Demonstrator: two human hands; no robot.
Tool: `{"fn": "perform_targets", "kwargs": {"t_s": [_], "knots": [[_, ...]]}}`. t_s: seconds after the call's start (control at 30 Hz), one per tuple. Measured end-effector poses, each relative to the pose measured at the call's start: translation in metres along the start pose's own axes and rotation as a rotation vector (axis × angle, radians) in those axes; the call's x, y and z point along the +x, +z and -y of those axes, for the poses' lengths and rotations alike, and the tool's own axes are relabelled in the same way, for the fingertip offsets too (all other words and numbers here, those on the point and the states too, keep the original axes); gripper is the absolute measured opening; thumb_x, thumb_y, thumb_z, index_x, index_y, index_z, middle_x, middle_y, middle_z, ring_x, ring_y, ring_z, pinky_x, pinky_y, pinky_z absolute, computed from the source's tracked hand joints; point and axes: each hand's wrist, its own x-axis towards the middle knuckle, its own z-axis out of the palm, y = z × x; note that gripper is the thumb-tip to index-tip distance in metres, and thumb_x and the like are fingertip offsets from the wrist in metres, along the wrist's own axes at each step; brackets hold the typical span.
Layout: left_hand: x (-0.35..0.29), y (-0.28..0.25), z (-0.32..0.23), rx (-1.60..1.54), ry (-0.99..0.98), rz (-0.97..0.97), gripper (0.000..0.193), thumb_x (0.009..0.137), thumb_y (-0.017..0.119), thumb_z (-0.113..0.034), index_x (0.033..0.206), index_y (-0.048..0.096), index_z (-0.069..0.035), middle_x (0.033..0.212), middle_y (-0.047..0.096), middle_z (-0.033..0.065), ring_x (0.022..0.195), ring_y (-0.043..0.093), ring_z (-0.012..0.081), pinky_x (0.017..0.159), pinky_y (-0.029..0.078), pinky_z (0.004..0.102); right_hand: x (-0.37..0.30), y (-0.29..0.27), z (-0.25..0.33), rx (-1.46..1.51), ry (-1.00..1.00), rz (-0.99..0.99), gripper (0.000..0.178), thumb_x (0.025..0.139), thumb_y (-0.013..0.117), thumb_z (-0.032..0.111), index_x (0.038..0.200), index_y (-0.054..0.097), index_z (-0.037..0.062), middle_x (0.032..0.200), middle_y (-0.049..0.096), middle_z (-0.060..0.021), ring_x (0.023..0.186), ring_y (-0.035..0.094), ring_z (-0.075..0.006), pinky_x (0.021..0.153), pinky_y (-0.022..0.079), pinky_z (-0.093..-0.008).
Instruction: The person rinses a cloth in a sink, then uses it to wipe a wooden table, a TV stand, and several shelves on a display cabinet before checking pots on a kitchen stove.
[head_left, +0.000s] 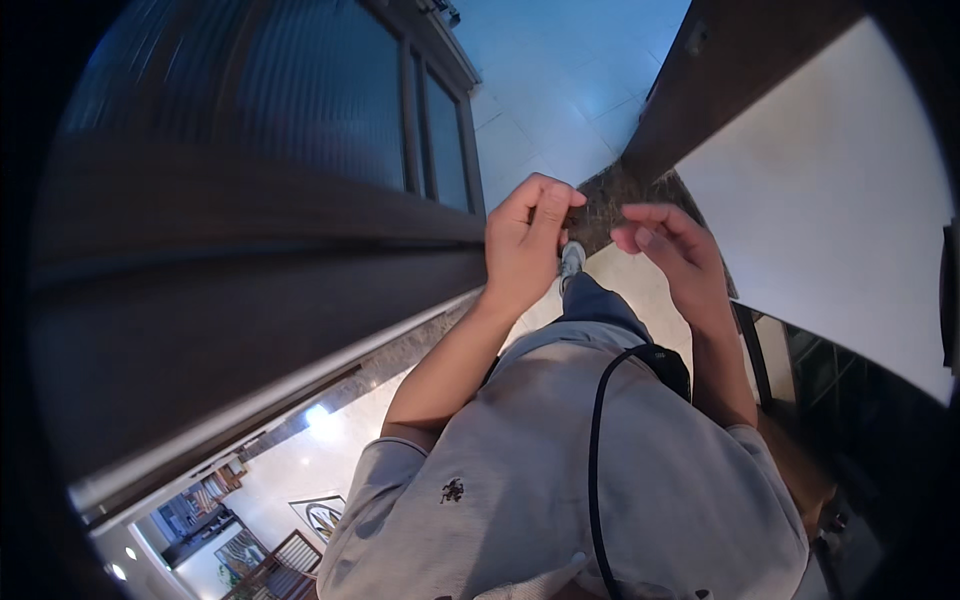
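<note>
My left hand (524, 238) is raised in front of my body, close to the edge of a dark-framed door with ribbed glass (320, 85). Its fingers curl inward with the thumb lying along them; whatever they may hold is hidden. To its right, my right hand (685, 250) hovers at about the same height. Its fingers are loosely bent and apart from the thumb, with nothing visible between them. A gap separates the two hands. Below them, a light-coloured shoe (572, 260) shows at the end of my leg.
A dark stone threshold strip (600, 205) crosses the doorway, with pale floor tiles (550, 85) beyond. Dark door frame (735, 75) and a white panel (830, 200) bound the right. A black cable (597, 440) runs down my shirt. Wooden furniture (285, 570) stands at lower left.
</note>
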Motion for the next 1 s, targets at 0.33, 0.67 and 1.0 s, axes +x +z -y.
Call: {"fn": "perform_targets", "kwargs": {"t_s": [0.33, 0.67, 1.0], "knots": [[0.288, -0.018, -0.035, -0.133, 0.048, -0.028, 0.035, 0.11, 0.05, -0.031, 0.118, 0.067, -0.001, 0.096, 0.069, 0.0068, 0.079, 0.064, 0.0097, 0.066, 0.051, 0.0248, 0.3, -0.035, 0.107, -0.094, -0.247, 0.065, 0.031, 0.103, 0.061, 0.015, 0.127, 0.064, -0.0027, 0.108, 0.074, -0.0131, 0.1, 0.069, -0.0162, 0.09, 0.053, -0.0291], [0.638, 0.02, -0.035, -0.302, 0.138, 0.358, 0.037, 0.11, 0.05, -0.029, 0.119, 0.067, 0.002, 0.105, 0.072, 0.0085, 0.093, 0.07, 0.0144, 0.082, 0.056, 0.0265, 0.574, -0.095, 0.18, 0.071, -0.218, -0.195, 0.026, 0.105, 0.055, 0.015, 0.12, 0.066, -0.0024, 0.098, 0.074, -0.01, 0.088, 0.068, -0.0142, 0.085, 0.054, -0.0295], [0.922, 0.089, -0.035, -0.289, 0.102, 0.642, 0.04, 0.11, 0.05, -0.034, 0.119, 0.067, 0.002, 0.095, 0.067, 0.0049, 0.078, 0.06, 0.0069, 0.065, 0.051, 0.0203, 0.831, -0.176, 0.226, 0.28, -0.211, -0.334, 0.032, 0.104, 0.057, 0.017, 0.126, 0.061, -0.006, 0.109, 0.069, -0.0089, 0.097, 0.067, -0.0164, 0.087, 0.055, -0.0319]]}}
